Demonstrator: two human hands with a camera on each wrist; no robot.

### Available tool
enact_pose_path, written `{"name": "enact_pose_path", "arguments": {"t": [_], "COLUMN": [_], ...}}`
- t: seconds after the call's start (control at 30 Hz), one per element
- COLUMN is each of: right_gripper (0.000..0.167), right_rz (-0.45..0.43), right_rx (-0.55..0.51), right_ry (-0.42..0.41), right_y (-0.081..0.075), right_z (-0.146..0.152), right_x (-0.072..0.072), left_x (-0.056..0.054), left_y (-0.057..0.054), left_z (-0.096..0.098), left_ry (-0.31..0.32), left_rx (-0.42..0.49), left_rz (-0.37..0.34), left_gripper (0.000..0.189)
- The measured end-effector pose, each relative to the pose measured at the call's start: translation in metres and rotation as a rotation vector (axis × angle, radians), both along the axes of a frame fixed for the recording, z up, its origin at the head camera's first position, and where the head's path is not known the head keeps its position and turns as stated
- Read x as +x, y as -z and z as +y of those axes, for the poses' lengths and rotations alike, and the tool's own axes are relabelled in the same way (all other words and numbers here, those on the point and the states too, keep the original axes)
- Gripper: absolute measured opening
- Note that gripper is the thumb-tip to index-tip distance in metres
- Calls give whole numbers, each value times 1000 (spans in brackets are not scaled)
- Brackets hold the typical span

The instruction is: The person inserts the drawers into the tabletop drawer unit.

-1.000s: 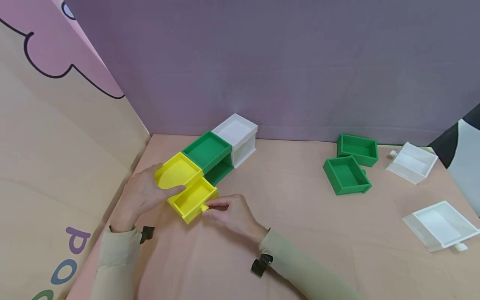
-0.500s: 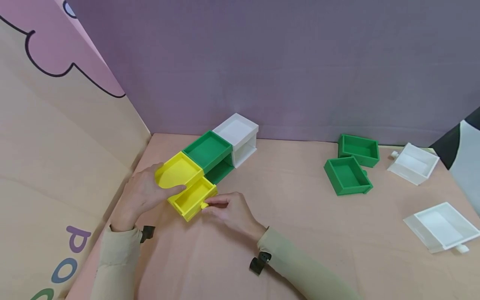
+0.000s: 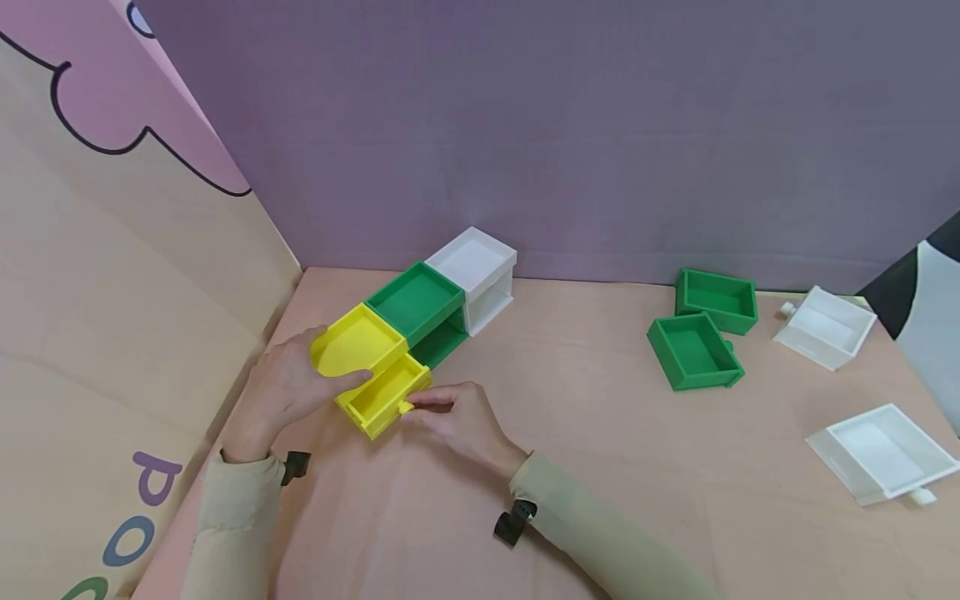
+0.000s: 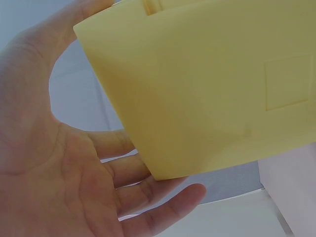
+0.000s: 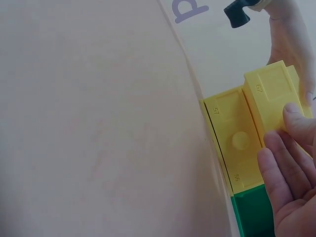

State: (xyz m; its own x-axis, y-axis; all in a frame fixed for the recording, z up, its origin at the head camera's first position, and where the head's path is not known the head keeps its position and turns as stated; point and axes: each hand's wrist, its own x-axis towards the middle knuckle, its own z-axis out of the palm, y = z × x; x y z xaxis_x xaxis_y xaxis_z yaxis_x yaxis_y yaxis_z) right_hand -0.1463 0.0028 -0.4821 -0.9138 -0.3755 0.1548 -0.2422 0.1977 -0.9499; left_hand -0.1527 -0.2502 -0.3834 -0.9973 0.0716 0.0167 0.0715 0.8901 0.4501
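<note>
On the left side of the table, my left hand (image 3: 288,392) grips a yellow drawer box (image 3: 358,340) from its outer side. Its thumb lies over the top's front edge, and in the left wrist view the fingers (image 4: 143,192) reach along the far edge. A yellow drawer (image 3: 386,392) sticks partly out of this box, its inside bare. My right hand (image 3: 465,421) pinches that drawer's small knob (image 3: 406,407) between thumb and fingers. In the right wrist view, a lower yellow drawer front (image 5: 229,133) with a round knob sits flush below the protruding one.
A green box (image 3: 416,302) and a white box (image 3: 472,262), both with hollow fronts, stand in line behind the yellow one. Two green drawers (image 3: 693,350) and two white drawers (image 3: 888,450) lie on the right. A grey-purple wall (image 3: 562,133) closes the back.
The yellow drawer has slid a little further into its box, with my right hand on the knob moving slightly up and left. My left hand has stayed in place.
</note>
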Motion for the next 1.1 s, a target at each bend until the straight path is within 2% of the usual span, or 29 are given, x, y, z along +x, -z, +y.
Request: {"name": "enact_pose_path", "arguments": {"t": [1.1], "right_gripper": [26], "right_rz": [-33], "right_rx": [-67], "right_ry": [42], "right_y": [3], "right_z": [-19], "right_x": [-12], "left_x": [-1], "left_y": [0], "left_z": [0], "left_ry": [-15], "left_rx": [-25], "left_rz": [-12], "left_gripper": [99]}}
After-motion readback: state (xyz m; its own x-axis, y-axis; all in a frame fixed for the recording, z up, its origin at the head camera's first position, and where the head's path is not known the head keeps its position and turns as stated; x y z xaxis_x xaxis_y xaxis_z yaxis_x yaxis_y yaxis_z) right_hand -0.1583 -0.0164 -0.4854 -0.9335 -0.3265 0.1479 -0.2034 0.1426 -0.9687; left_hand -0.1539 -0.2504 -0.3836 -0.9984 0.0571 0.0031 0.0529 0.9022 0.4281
